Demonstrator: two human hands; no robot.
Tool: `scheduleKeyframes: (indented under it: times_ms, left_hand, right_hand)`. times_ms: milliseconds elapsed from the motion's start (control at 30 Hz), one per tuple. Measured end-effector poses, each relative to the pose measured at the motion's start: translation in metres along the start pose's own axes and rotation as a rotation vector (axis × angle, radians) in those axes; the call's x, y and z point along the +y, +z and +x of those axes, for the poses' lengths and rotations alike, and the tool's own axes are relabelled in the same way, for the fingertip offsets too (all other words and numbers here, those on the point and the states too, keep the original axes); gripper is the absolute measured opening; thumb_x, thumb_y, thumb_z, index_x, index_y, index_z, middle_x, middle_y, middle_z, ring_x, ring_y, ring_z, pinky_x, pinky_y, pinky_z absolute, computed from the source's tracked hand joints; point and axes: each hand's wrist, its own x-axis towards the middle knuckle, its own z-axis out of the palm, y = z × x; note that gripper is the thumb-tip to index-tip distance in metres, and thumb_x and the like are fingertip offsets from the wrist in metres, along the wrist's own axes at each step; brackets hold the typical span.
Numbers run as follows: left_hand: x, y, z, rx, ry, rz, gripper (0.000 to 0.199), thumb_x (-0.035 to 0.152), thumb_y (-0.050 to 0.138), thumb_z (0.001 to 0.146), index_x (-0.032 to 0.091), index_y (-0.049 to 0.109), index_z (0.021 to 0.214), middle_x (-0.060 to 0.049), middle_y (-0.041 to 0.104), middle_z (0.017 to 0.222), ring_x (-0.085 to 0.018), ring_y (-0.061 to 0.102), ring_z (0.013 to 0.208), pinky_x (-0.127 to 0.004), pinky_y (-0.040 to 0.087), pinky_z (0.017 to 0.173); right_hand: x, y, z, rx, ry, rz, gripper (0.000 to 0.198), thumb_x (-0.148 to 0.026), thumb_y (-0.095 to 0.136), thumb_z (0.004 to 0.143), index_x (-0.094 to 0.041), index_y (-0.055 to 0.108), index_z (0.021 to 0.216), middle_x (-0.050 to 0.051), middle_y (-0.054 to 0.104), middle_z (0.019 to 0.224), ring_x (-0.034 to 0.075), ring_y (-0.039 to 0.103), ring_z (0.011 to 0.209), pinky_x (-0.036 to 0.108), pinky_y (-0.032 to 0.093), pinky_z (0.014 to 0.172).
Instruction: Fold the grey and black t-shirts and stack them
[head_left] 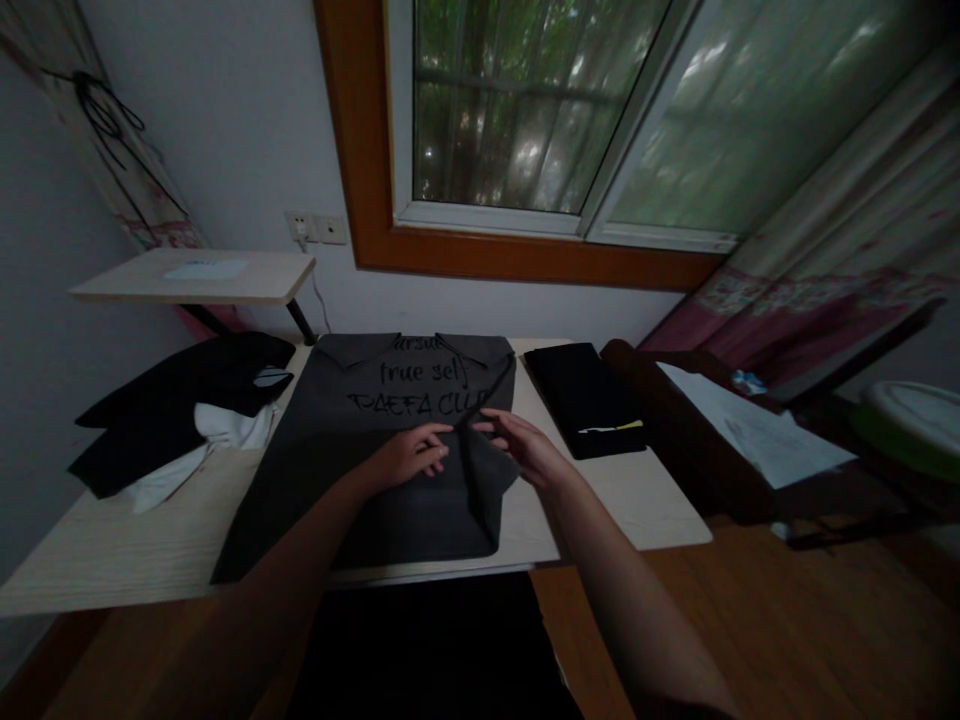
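A dark grey T-shirt with black lettering lies spread on the table, its right side folded inward. My left hand is over the middle of the shirt, index finger stretched toward the fold and the other fingers loosely bent and apart. On the right, my right hand has its fingertips on the folded part of the shirt and seems to pinch the cloth. Part of the sleeve sticks out beneath that hand.
Black and white clothes lie heaped at the left, by a raised shelf. A folded black garment lies right of the shirt on the pale table. Behind is a window; at far right, a white sheet.
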Motion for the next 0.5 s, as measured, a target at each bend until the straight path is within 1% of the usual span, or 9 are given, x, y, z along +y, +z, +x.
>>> scheduleKeyframes:
  times_ms: [67, 100, 167, 200, 267, 333, 367, 433, 500]
  left_hand:
    - [-0.005, 0.005, 0.008, 0.053, 0.009, 0.006, 0.062, 0.052, 0.064, 0.091, 0.018, 0.053, 0.141, -0.008, 0.068, 0.103, -0.017, 0.071, 0.084, -0.032, 0.057, 0.073]
    - [-0.007, 0.007, 0.011, 0.093, 0.01, 0.044, 0.061, 0.051, 0.065, 0.091, 0.018, 0.053, 0.141, -0.007, 0.068, 0.103, -0.017, 0.07, 0.085, -0.033, 0.057, 0.076]
    - [-0.009, 0.01, 0.015, 0.19, 0.002, 0.157, 0.059, 0.05, 0.066, 0.09, 0.018, 0.055, 0.139, -0.006, 0.068, 0.1, -0.017, 0.069, 0.086, -0.033, 0.055, 0.08]
    - [-0.01, 0.012, 0.016, 0.231, -0.009, 0.218, 0.059, 0.05, 0.067, 0.09, 0.018, 0.056, 0.138, -0.005, 0.068, 0.098, -0.017, 0.068, 0.086, -0.033, 0.054, 0.081]
    - [-0.008, 0.015, 0.017, 0.271, -0.042, 0.322, 0.061, 0.051, 0.07, 0.087, 0.018, 0.056, 0.137, -0.005, 0.068, 0.095, -0.018, 0.068, 0.084, -0.033, 0.053, 0.079]
    - [-0.005, 0.019, 0.017, 0.261, -0.064, 0.412, 0.065, 0.046, 0.075, 0.083, 0.017, 0.055, 0.138, -0.006, 0.07, 0.097, -0.021, 0.069, 0.085, -0.034, 0.053, 0.08]
    - [-0.002, 0.021, 0.016, 0.245, -0.064, 0.451, 0.065, 0.041, 0.077, 0.082, 0.017, 0.055, 0.138, -0.008, 0.071, 0.1, -0.022, 0.07, 0.089, -0.035, 0.054, 0.082]
    - [0.005, 0.027, 0.014, 0.219, -0.044, 0.505, 0.061, 0.028, 0.075, 0.082, 0.019, 0.056, 0.138, -0.01, 0.072, 0.109, -0.025, 0.071, 0.098, -0.037, 0.054, 0.087]
    - [0.015, 0.033, 0.009, 0.213, 0.008, 0.545, 0.054, 0.02, 0.069, 0.085, 0.022, 0.057, 0.138, -0.011, 0.072, 0.118, -0.026, 0.071, 0.108, -0.038, 0.054, 0.094]
  right_hand:
    - [-0.002, 0.003, 0.003, -0.122, 0.044, 0.004, 0.054, -0.051, 0.064, 0.094, -0.025, 0.058, 0.141, 0.015, 0.067, 0.139, 0.019, 0.074, 0.089, 0.024, 0.056, 0.058]
    - [-0.003, 0.003, 0.005, -0.17, 0.063, -0.013, 0.055, -0.05, 0.063, 0.095, -0.025, 0.055, 0.144, 0.016, 0.065, 0.141, 0.022, 0.075, 0.094, 0.025, 0.057, 0.059]
    - [-0.001, 0.002, 0.01, -0.217, 0.075, -0.064, 0.057, -0.048, 0.066, 0.093, -0.024, 0.055, 0.143, 0.017, 0.066, 0.139, 0.024, 0.076, 0.099, 0.026, 0.058, 0.059]
    - [0.001, 0.0, 0.013, -0.203, 0.058, -0.09, 0.056, -0.046, 0.068, 0.091, -0.023, 0.058, 0.14, 0.017, 0.069, 0.135, 0.024, 0.076, 0.096, 0.024, 0.057, 0.056]
    - [0.008, -0.004, 0.02, -0.094, -0.028, -0.142, 0.05, -0.045, 0.071, 0.086, -0.02, 0.064, 0.129, 0.014, 0.075, 0.119, 0.019, 0.075, 0.081, 0.02, 0.048, 0.048]
    - [0.015, -0.011, 0.028, 0.074, -0.149, -0.189, 0.043, -0.045, 0.071, 0.084, -0.017, 0.068, 0.118, 0.008, 0.076, 0.099, 0.013, 0.068, 0.063, 0.019, 0.04, 0.045]
    - [0.017, -0.015, 0.031, 0.16, -0.21, -0.216, 0.041, -0.045, 0.069, 0.084, -0.017, 0.069, 0.114, 0.005, 0.074, 0.089, 0.011, 0.062, 0.057, 0.019, 0.039, 0.046]
    - [0.02, -0.022, 0.036, 0.305, -0.301, -0.31, 0.042, -0.048, 0.065, 0.085, -0.017, 0.07, 0.112, 0.0, 0.068, 0.078, 0.01, 0.054, 0.052, 0.022, 0.04, 0.049]
    - [0.018, -0.029, 0.04, 0.42, -0.347, -0.467, 0.045, -0.051, 0.059, 0.088, -0.017, 0.07, 0.117, -0.001, 0.065, 0.075, 0.012, 0.054, 0.055, 0.024, 0.043, 0.055]
